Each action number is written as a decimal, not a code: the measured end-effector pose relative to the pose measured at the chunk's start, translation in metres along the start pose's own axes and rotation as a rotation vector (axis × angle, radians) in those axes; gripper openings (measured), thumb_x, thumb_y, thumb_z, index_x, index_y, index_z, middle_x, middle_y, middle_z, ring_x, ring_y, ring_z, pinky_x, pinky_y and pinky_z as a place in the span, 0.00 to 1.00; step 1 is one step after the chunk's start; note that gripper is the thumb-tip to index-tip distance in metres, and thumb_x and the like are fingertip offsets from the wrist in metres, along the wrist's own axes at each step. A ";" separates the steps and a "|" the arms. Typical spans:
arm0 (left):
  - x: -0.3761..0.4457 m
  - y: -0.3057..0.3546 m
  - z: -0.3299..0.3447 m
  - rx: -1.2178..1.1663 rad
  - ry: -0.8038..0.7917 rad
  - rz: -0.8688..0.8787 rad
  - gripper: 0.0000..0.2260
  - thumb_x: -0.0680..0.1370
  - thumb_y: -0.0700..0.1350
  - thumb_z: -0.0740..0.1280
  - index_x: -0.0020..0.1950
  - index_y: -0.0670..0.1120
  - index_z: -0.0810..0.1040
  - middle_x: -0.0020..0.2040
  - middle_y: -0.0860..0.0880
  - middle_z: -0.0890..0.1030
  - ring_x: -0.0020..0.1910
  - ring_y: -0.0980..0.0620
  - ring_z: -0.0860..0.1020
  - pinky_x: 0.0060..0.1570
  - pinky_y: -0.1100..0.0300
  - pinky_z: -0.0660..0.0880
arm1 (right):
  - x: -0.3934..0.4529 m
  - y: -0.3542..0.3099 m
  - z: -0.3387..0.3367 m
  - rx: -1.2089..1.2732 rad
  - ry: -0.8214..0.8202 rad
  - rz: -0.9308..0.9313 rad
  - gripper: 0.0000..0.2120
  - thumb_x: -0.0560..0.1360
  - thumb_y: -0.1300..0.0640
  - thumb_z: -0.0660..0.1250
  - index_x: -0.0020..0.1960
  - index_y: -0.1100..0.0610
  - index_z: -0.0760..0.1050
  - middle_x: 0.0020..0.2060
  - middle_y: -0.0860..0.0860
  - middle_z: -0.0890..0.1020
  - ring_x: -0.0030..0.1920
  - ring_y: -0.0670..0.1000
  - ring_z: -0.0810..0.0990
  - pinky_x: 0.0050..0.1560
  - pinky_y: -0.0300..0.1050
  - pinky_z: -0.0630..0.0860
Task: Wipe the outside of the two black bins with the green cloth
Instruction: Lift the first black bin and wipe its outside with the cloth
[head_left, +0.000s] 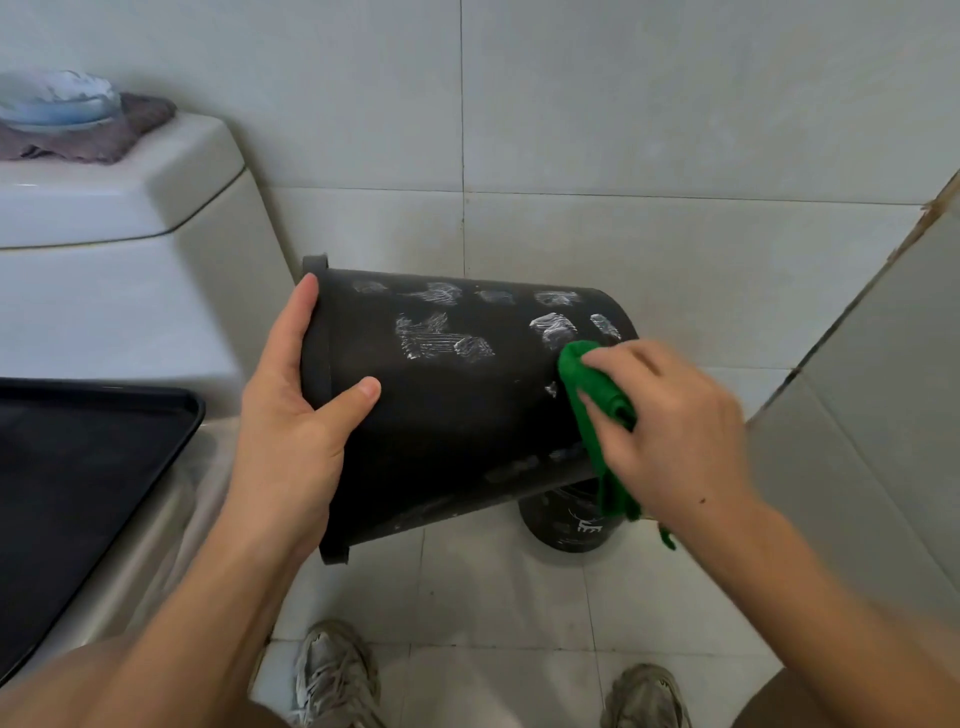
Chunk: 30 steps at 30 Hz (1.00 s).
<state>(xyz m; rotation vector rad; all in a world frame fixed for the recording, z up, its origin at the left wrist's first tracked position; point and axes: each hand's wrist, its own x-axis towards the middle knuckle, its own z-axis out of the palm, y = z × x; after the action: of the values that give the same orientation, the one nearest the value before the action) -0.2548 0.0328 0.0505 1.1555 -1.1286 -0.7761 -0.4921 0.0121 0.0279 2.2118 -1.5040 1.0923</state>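
Hands (291, 415) on bin (457, 405), cloth (597, 395).

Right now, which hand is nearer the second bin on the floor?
Right. The right hand with the green cloth is just above the floor bin; the left hand grips the held bin at its rim end.

The left hand (298, 415) gripped a black bin (447, 410) by its rim, holding it on its side in the air, base pointing right. White smears marked its upper wall. The right hand (670, 421) pressed a green cloth (592, 384) against the wall near the base. A second black bin (563, 522) stood on the tiled floor (493, 597) beneath. A toilet cistern (119, 218) stood at left, a black tray (88, 467) beside it.
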 end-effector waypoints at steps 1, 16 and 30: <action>0.000 -0.001 0.001 -0.016 0.013 -0.001 0.34 0.75 0.26 0.64 0.75 0.55 0.65 0.57 0.69 0.76 0.57 0.71 0.76 0.58 0.72 0.72 | -0.003 -0.007 0.004 0.023 -0.002 -0.037 0.12 0.71 0.59 0.73 0.54 0.56 0.81 0.48 0.52 0.82 0.41 0.56 0.81 0.34 0.45 0.76; -0.001 -0.003 0.003 -0.141 0.044 0.077 0.34 0.75 0.25 0.62 0.75 0.54 0.63 0.58 0.72 0.77 0.63 0.66 0.75 0.64 0.61 0.72 | 0.007 0.011 -0.006 0.047 0.175 0.090 0.12 0.70 0.61 0.70 0.54 0.57 0.81 0.49 0.53 0.83 0.43 0.59 0.82 0.38 0.50 0.77; -0.001 0.000 0.002 -0.145 0.065 0.109 0.34 0.75 0.25 0.62 0.70 0.58 0.65 0.56 0.75 0.76 0.64 0.67 0.73 0.68 0.58 0.70 | 0.014 0.025 -0.006 0.058 0.162 0.174 0.10 0.73 0.59 0.68 0.54 0.56 0.81 0.48 0.51 0.84 0.44 0.57 0.82 0.39 0.49 0.78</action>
<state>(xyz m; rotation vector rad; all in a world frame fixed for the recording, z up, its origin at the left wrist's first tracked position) -0.2571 0.0334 0.0499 0.9835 -1.0543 -0.7191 -0.5142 -0.0048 0.0370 2.0022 -1.6365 1.3486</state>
